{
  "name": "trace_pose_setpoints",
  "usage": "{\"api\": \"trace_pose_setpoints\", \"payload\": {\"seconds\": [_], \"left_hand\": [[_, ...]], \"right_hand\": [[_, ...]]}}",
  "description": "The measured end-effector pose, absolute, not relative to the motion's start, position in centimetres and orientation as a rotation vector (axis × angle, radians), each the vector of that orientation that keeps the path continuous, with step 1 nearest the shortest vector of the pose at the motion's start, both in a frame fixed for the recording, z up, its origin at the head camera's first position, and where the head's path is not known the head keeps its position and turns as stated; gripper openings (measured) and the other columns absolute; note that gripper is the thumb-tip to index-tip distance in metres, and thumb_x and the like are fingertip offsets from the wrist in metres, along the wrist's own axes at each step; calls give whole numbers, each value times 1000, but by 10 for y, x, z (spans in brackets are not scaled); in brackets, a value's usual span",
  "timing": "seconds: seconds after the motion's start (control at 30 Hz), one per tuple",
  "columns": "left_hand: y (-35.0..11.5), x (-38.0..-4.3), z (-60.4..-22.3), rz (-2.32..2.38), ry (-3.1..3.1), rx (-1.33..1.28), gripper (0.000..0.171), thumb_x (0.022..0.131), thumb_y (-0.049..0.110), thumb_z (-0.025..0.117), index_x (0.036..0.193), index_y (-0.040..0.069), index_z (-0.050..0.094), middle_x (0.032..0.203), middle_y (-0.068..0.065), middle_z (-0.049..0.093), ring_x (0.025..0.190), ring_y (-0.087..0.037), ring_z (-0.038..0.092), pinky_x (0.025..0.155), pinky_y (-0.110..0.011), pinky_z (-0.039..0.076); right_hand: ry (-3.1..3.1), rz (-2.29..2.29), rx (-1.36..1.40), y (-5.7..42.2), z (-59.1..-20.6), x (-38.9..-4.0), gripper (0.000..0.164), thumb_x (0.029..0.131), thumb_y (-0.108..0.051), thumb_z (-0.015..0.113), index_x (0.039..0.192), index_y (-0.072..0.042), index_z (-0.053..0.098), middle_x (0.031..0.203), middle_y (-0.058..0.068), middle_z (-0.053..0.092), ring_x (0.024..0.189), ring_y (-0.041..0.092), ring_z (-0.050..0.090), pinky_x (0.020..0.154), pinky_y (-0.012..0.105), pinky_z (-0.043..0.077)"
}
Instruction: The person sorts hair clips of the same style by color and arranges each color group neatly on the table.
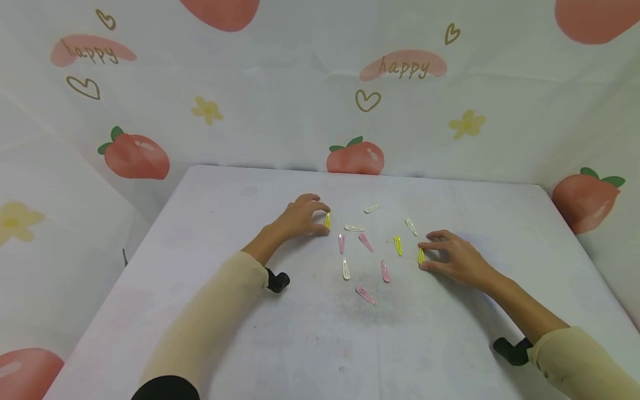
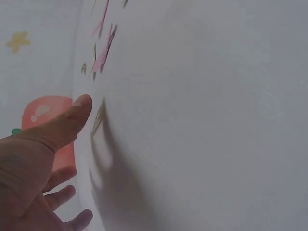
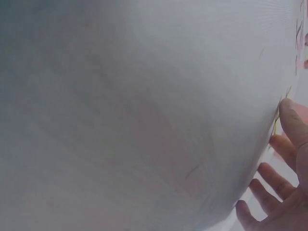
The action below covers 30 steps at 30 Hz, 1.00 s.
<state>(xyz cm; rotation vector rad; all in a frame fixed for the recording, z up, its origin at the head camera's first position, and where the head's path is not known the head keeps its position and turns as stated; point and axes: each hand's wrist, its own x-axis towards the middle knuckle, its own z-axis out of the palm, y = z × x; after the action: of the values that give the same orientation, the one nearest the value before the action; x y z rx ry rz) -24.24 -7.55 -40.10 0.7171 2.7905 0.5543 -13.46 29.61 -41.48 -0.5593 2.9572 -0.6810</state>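
In the head view my left hand point(image 1: 300, 216) is at a yellow hair clip point(image 1: 327, 220), thumb and index fingertip close to its two ends. The left wrist view has that clip point(image 2: 97, 120) lying on the table just past the thumb point(image 2: 77, 115), the fingers spread apart. On the other side my right hand point(image 1: 457, 261) pinches a second yellow hair clip point(image 1: 421, 256) by its ends, between thumb and index finger. From the right wrist this clip point(image 3: 276, 122) shows edge-on between those two fingertips.
Between the hands lie another yellow hair clip point(image 1: 398, 245), several pink clips point(image 1: 366, 242) and several white clips point(image 1: 346, 269). They rest on a white-covered table point(image 1: 280, 344). A printed cloth point(image 1: 280, 100) with peaches and flowers hangs behind its back edge.
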Motion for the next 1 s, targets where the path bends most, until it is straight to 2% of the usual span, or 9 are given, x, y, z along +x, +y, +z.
{"api": "trace_pose_setpoints", "payload": {"seconds": [0.2, 0.43, 0.63, 1.0], "left_hand": [[-107, -224, -396, 671, 2779, 778, 53, 80, 36, 84, 127, 15, 69, 149, -16, 46, 143, -33, 32, 107, -65, 30], [-142, -206, -397, 776, 2770, 796, 53, 79, 30, 85, 126, 9, 69, 146, -18, 48, 142, -36, 34, 112, -56, 31], [-157, -197, -404, 703, 2803, 848, 54, 78, 32, 85, 123, 5, 70, 146, -19, 49, 147, -43, 23, 109, -66, 26], [-173, -194, -412, 725, 2815, 803, 53, 78, 33, 84, 123, 7, 71, 146, -22, 49, 147, -44, 22, 107, -69, 26]], "right_hand": [[2961, -675, -570, 296, -414, -135, 52, 80, -29, 83, 123, -1, 70, 131, 25, 56, 123, 47, 50, 96, 64, 42], [2951, -670, -565, 296, -414, -135, 53, 82, -31, 82, 124, -2, 69, 132, 25, 55, 123, 47, 50, 96, 65, 42], [2956, -678, -559, 296, -414, -134, 53, 81, -31, 82, 124, -2, 69, 131, 25, 56, 122, 47, 51, 95, 64, 42], [2966, -674, -561, 297, -416, -134, 53, 82, -31, 82, 124, -2, 69, 132, 24, 55, 123, 48, 50, 95, 65, 42]]}}
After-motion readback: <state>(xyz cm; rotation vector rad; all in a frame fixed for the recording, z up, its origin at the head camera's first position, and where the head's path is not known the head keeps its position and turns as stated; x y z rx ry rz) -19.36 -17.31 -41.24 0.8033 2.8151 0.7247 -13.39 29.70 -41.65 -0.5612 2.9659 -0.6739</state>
